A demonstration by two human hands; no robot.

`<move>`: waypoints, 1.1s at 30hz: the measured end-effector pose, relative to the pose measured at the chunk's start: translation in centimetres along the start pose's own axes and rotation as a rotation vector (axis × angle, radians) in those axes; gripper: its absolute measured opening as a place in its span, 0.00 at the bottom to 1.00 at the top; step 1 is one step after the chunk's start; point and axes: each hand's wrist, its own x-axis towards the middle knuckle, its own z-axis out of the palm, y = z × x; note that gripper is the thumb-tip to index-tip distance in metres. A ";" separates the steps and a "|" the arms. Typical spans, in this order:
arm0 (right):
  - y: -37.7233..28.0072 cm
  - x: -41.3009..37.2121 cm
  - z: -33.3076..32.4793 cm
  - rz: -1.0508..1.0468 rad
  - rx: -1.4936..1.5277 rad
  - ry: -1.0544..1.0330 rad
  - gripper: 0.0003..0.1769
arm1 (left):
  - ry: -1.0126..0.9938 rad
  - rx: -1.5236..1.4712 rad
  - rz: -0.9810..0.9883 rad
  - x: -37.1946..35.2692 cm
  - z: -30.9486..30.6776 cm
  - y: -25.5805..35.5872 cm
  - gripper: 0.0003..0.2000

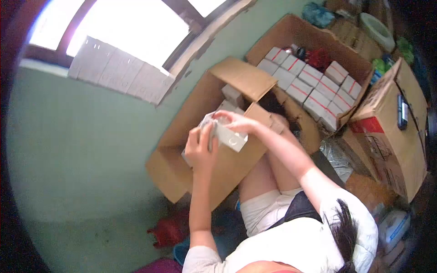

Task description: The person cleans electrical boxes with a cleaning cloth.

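A small white box (232, 139) is between my two hands, above an open cardboard carton (182, 129). My left hand (201, 144) has its fingers bent against the left end of the small box. The fingers of my right hand (233, 122) curl over the top edge of the same box, near its upper end. Inside the carton, more pale boxes (233, 95) show behind and below my hands. Whether the small box's flap is open is too blurred to tell.
Behind stands a larger carton (268, 38) holding several white boxes with red lines. At right, a closed carton (387, 132) bears a phone (402, 111). Pale boxes (118, 70) line the windowsill. A red bag (168, 231) lies at lower left.
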 end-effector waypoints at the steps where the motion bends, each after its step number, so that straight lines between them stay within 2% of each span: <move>1: -0.4 -0.2 0.2 0.008 0.005 0.006 0.32 | 0.007 -0.024 0.024 -0.6 -0.1 0.7 0.18; 3: -1.0 -0.4 0.2 0.003 -0.021 0.004 0.31 | -0.187 -0.020 0.303 -1.6 -0.4 1.7 0.20; 4: -1.0 -0.5 0.2 -0.015 -0.007 -0.011 0.31 | -0.186 -0.029 0.326 -1.4 -0.4 1.6 0.20; 7: -1.3 -0.7 0.1 0.054 -0.053 -0.019 0.30 | -0.127 -0.004 0.298 -0.7 -0.3 0.3 0.20; 9: -1.6 -0.8 0.2 0.043 -0.067 -0.003 0.29 | -0.028 -0.013 -0.037 -0.2 -0.2 0.0 0.20; 11: -1.8 -0.9 0.5 0.038 -0.036 0.029 0.28 | -0.091 0.009 -0.054 -0.7 -0.5 1.1 0.20; 13: -2.3 -1.2 0.6 0.019 -0.028 0.031 0.27 | -0.193 -0.109 0.221 -2.1 -0.4 2.5 0.20; 14: -2.4 -1.4 0.5 -0.001 -0.016 0.035 0.27 | -0.220 -0.086 0.292 -2.7 -0.6 3.0 0.20; 17: -1.1 -0.9 0.2 -0.011 -0.101 0.054 0.26 | -0.193 -0.045 0.205 -2.2 -1.1 3.0 0.20; 18: 1.8 0.0 -0.6 -0.077 -0.159 0.074 0.29 | -0.180 -0.057 0.085 -2.3 -0.6 2.0 0.20; 19: 0.6 -0.3 0.1 -0.064 -0.157 0.052 0.29 | -0.176 -0.051 0.061 -1.9 -0.8 1.8 0.20; 21: -1.5 -1.3 1.6 0.154 -0.187 0.398 0.34 | -0.163 0.020 -0.188 -1.2 -1.2 1.7 0.20; 22: -1.3 -1.3 1.8 0.171 -0.192 0.370 0.34 | -0.156 0.025 -0.220 -1.2 -1.4 2.0 0.20; 24: -0.9 -1.2 2.0 -0.147 -0.400 0.667 0.35 | -0.135 0.049 -0.199 -1.4 -2.1 2.5 0.20; 25: -1.2 -1.0 2.0 -0.142 -0.400 0.634 0.35 | -0.124 0.062 -0.226 -1.6 -2.3 2.7 0.20; 27: -1.9 -0.6 2.1 -0.379 -0.552 0.902 0.32 | -0.030 0.028 -0.256 -1.7 -2.6 2.7 0.20; 28: -2.7 -0.6 2.2 -0.375 -0.550 0.876 0.32 | -0.021 0.039 -0.278 -1.7 -2.9 2.5 0.20; 30: -4.2 -0.2 2.5 -0.338 -0.626 0.995 0.28 | 0.038 0.033 -0.376 -1.5 -3.1 1.5 0.19; 31: -4.7 -0.2 2.6 -0.332 -0.626 0.976 0.28 | 0.041 0.040 -0.394 -1.3 -3.4 1.4 0.19; 33: -5.5 0.0 2.4 -0.397 -0.698 1.037 0.26 | 0.072 0.004 -0.412 -0.5 -3.7 1.5 0.18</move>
